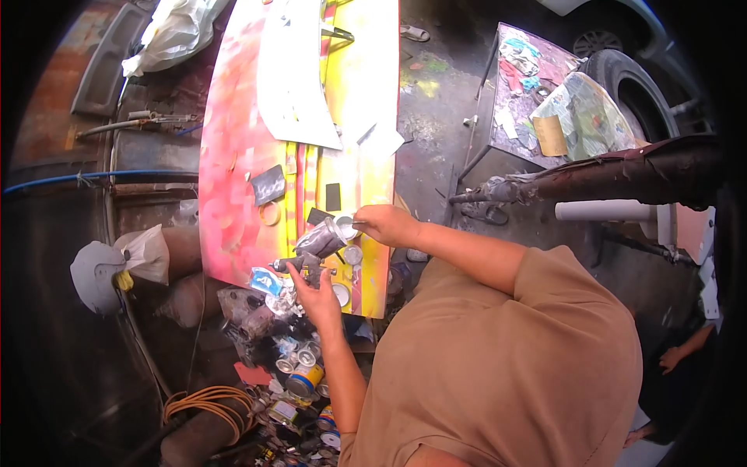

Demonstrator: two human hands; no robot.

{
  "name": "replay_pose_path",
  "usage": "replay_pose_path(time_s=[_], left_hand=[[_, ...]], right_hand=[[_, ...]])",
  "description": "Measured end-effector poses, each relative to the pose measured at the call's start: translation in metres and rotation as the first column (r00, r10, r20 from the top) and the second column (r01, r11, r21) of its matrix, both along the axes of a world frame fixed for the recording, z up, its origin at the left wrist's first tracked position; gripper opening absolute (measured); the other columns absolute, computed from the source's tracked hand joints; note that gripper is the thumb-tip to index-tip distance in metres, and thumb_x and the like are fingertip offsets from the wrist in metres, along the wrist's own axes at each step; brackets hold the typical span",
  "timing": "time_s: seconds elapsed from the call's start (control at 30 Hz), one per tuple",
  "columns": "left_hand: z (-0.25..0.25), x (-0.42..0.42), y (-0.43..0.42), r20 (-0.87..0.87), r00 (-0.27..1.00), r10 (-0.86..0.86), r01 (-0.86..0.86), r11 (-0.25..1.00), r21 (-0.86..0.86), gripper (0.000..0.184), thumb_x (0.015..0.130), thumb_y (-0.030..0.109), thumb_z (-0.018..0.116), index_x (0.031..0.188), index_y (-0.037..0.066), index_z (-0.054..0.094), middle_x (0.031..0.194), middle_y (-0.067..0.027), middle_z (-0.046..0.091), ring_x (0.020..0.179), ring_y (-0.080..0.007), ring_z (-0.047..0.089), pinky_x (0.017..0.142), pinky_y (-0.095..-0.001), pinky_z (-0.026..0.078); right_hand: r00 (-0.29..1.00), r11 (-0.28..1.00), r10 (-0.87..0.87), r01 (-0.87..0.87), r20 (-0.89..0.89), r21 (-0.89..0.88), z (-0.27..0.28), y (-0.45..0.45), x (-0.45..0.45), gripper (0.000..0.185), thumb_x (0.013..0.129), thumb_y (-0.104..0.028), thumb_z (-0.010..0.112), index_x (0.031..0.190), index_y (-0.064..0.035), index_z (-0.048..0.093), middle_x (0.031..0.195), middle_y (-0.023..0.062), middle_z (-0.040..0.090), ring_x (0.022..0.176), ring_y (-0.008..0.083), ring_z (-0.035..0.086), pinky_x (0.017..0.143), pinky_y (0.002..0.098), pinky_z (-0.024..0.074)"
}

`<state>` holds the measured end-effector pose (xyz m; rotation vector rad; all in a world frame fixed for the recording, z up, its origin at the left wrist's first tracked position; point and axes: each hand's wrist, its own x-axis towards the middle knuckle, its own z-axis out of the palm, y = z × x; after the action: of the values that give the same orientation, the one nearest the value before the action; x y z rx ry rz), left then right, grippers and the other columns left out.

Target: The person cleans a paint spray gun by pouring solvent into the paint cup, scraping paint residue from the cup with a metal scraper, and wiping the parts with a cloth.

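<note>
Brown shirt [498,350] nearest, lower centre | far left: coiled orange hose [206,398] | centre: spray gun [310,265], tilted, over painted panel's [233,210] near end; left hand [317,302] gripping it | right hand [391,226], fingertips together by gun's cup [320,238], contents unclear | right: tyre [632,93] beside littered table [506,138]

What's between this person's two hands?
In the head view, what looks like a spray gun with its cup and a small round object lie between the left hand and the right hand.
</note>
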<state>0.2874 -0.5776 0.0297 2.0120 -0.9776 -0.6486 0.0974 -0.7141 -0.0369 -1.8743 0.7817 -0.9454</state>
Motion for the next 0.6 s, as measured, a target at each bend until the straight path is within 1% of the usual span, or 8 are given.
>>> replay_pose_path(time_s=[0.07, 0.17, 0.27, 0.3, 0.4, 0.43, 0.57, 0.6], left_hand=[[0.004, -0.006, -0.003, -0.048, 0.999, 0.011, -0.013, 0.999, -0.048, 0.082, 0.088, 0.005, 0.069, 0.155, 0.000, 0.022, 0.137, -0.0290, 0.050, 0.120, -0.0296, 0.055, 0.105, -0.0361, 0.040], [0.005, -0.004, -0.004, -0.040, 0.997, 0.066, -0.063, 0.994, 0.089, 0.083, 0.089, 0.002, 0.068, 0.155, -0.001, 0.018, 0.140, -0.0271, 0.048, 0.119, -0.0266, 0.055, 0.104, -0.0340, 0.041], [-0.006, -0.001, -0.003, -0.215, 0.968, 0.130, -0.140, 0.990, -0.030, 0.085, 0.089, 0.003, 0.067, 0.156, -0.001, 0.015, 0.138, -0.0257, 0.050, 0.119, -0.0262, 0.055, 0.102, -0.0333, 0.042], [-0.028, 0.009, 0.003, -0.192, 0.971, 0.145, -0.165, 0.982, -0.092, 0.084, 0.090, 0.008, 0.068, 0.156, -0.001, 0.016, 0.125, -0.0204, 0.058, 0.102, -0.0235, 0.061, 0.090, -0.0316, 0.048], [-0.027, 0.013, 0.011, -0.428, 0.841, 0.330, -0.344, 0.938, 0.047, 0.081, 0.093, 0.018, 0.067, 0.155, -0.001, 0.019, 0.107, -0.0116, 0.063, 0.079, -0.0161, 0.059, 0.071, -0.0273, 0.048], [-0.028, 0.011, 0.014, -0.452, 0.809, 0.375, -0.396, 0.917, 0.051, 0.076, 0.095, 0.024, 0.065, 0.153, 0.000, 0.023, 0.098, -0.0056, 0.062, 0.066, -0.0098, 0.052, 0.058, -0.0232, 0.041], [-0.014, 0.008, 0.035, -0.713, 0.578, 0.397, -0.525, 0.850, 0.047, 0.069, 0.093, 0.026, 0.068, 0.151, 0.009, 0.034, 0.079, 0.0013, 0.050, 0.059, -0.0061, 0.045, 0.053, -0.0229, 0.041], [-0.015, 0.006, 0.045, -0.724, 0.584, 0.367, -0.521, 0.853, 0.012, 0.071, 0.093, 0.026, 0.069, 0.151, 0.008, 0.033, 0.090, -0.0012, 0.054, 0.067, -0.0089, 0.050, 0.059, -0.0232, 0.044]], right_hand=[[0.999, 0.999, 0.043, -0.044, -0.032, -0.016, -0.003, 0.000, -0.001, 0.013, 0.090, -0.015, 0.066, 0.091, -0.0036, 0.061, 0.087, 0.0153, 0.064, 0.082, 0.0371, 0.063, 0.072, 0.0437, 0.0508], [0.996, 0.995, 0.078, -0.081, -0.045, -0.057, 0.001, 0.000, -0.005, 0.012, 0.090, -0.015, 0.066, 0.090, -0.0038, 0.061, 0.086, 0.0153, 0.063, 0.081, 0.0372, 0.063, 0.072, 0.0439, 0.0506], [0.996, 0.996, 0.072, -0.075, -0.057, -0.055, 0.004, -0.001, -0.009, 0.012, 0.090, -0.015, 0.066, 0.094, -0.0042, 0.062, 0.087, 0.0159, 0.064, 0.081, 0.0369, 0.063, 0.071, 0.0430, 0.0508], [0.998, 0.999, 0.037, -0.037, -0.057, 0.001, 0.006, -0.002, -0.007, 0.014, 0.091, -0.016, 0.066, 0.097, -0.0039, 0.063, 0.087, 0.0163, 0.065, 0.080, 0.0366, 0.064, 0.070, 0.0423, 0.0508], [0.994, 0.988, -0.040, 0.055, -0.100, 0.146, 0.007, -0.005, -0.002, 0.018, 0.092, -0.018, 0.066, 0.102, -0.0031, 0.063, 0.087, 0.0177, 0.067, 0.077, 0.0354, 0.065, 0.069, 0.0403, 0.0509], [0.990, 0.981, -0.056, 0.079, -0.131, 0.179, 0.005, -0.008, 0.002, 0.020, 0.092, -0.019, 0.066, 0.104, -0.0028, 0.063, 0.087, 0.0183, 0.067, 0.076, 0.0350, 0.065, 0.068, 0.0397, 0.0509], [0.988, 0.938, -0.070, 0.110, -0.134, 0.327, -0.012, -0.018, 0.023, 0.023, 0.094, -0.020, 0.064, 0.105, 0.0007, 0.063, 0.082, 0.0192, 0.068, 0.071, 0.0285, 0.067, 0.067, 0.0384, 0.0505], [0.991, 0.930, -0.070, 0.107, -0.116, 0.352, -0.029, -0.021, 0.030, 0.024, 0.094, -0.020, 0.064, 0.105, 0.0016, 0.063, 0.082, 0.0194, 0.068, 0.072, 0.0271, 0.067, 0.066, 0.0386, 0.0505]])
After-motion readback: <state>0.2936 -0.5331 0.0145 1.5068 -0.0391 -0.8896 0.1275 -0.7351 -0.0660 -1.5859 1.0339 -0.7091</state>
